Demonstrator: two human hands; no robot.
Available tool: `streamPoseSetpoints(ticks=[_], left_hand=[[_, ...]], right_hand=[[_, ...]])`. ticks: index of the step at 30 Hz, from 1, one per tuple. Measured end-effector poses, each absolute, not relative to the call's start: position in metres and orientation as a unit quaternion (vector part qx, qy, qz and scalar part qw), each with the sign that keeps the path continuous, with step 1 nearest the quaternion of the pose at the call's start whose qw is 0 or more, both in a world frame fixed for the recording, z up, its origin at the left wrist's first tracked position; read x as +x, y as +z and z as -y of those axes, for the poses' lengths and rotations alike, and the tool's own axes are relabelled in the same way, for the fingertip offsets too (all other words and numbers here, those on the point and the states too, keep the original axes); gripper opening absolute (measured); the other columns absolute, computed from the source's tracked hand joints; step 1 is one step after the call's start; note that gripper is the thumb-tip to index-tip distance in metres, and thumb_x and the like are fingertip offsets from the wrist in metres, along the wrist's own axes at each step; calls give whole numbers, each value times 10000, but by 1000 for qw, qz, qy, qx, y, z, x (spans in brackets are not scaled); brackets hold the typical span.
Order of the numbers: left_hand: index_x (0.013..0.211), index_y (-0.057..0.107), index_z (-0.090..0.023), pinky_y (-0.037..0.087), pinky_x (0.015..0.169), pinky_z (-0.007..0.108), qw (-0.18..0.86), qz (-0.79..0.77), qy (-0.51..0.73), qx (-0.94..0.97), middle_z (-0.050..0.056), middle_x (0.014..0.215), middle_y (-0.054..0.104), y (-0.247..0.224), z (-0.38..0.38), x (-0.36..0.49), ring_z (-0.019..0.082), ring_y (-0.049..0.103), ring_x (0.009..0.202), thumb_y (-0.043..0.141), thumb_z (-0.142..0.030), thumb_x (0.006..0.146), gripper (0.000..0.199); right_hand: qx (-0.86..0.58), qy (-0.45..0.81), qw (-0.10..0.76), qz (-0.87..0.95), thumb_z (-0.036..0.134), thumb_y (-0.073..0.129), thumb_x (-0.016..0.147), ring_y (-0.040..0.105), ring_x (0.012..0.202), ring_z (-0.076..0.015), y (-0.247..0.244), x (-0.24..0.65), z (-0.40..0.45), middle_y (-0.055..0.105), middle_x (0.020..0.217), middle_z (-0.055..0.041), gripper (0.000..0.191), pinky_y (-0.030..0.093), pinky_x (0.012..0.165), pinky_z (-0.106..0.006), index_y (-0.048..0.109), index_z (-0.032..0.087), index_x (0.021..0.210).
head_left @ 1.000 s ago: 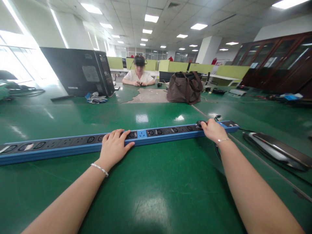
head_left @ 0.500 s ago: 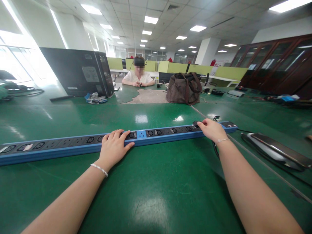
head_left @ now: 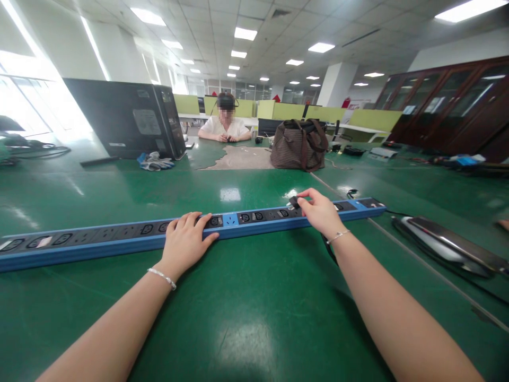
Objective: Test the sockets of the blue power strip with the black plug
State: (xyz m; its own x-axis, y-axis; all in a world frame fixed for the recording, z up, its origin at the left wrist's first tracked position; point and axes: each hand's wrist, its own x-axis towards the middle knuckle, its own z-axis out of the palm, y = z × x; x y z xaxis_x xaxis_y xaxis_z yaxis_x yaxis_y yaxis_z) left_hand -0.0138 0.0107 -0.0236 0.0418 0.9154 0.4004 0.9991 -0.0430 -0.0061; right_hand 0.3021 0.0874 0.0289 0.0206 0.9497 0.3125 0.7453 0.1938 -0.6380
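Note:
A long blue power strip point(head_left: 262, 229) with black socket panels lies across the green table in front of me. Over its middle, my left hand point(head_left: 189, 236) is closed, with the fingers across the top and the thumb along the near side. My right hand point(head_left: 320, 212) pinches a black power plug point(head_left: 294, 201) just above the sockets, right of the blue socket point(head_left: 230, 219). Its black cord point(head_left: 329, 249) hangs below my right wrist. The plug's prongs point left and look blurred. Part of the strip is hidden behind each hand.
A black computer tower point(head_left: 127, 119) stands at the back left, with work gloves point(head_left: 155, 161) beside it. A brown bag point(head_left: 298, 144) sits at the far middle, near a seated person point(head_left: 225, 127). A dark and silver device point(head_left: 449, 244) with a cable lies at the right.
My right hand has moved left along the strip with the plug, which has lifted off the sockets there. My left hand and the power strip have stayed in place.

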Motion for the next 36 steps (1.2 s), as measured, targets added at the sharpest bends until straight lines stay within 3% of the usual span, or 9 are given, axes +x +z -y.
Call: streamPoseSetpoints(ticks=[5, 9, 15, 36], left_hand=[[1248, 468, -260, 279, 951, 453, 149, 674, -148, -708, 96, 1272, 498, -25, -11, -14, 277, 405, 1183, 377, -527, 819, 513], [1247, 465, -259, 283, 945, 453, 150, 672, -151, -709, 98, 1264, 503, -25, -11, -14, 275, 409, 1178, 383, -526, 818, 512], [1242, 468, -253, 279, 949, 442, 151, 670, -154, -710, 95, 1259, 504, -25, -11, -14, 266, 407, 1179, 383, -525, 821, 508], [1236, 475, -255, 272, 952, 453, 151, 669, -162, -710, 91, 1251, 512, -26, -11, -14, 275, 417, 1165, 392, -532, 815, 511]], right_hand=[[-614, 180, 392, 661, 317, 444, 726, 472, 464, -120, 21, 279, -86, 526, 531, 44, 268, 350, 464, -227, 580, 226, 938], [-606, 221, 369, 669, 300, 436, 735, 465, 443, -113, 18, 266, -82, 526, 527, 51, 294, 351, 459, -222, 581, 237, 983], [-635, 151, 316, 689, 308, 464, 752, 531, 554, -127, 17, 253, -77, 614, 633, 17, 245, 382, 561, -231, 615, 248, 935], [-678, -30, 142, 720, 330, 394, 812, 600, 710, -214, 22, 228, -66, 656, 783, -58, 286, 378, 617, -295, 587, 275, 1016]])
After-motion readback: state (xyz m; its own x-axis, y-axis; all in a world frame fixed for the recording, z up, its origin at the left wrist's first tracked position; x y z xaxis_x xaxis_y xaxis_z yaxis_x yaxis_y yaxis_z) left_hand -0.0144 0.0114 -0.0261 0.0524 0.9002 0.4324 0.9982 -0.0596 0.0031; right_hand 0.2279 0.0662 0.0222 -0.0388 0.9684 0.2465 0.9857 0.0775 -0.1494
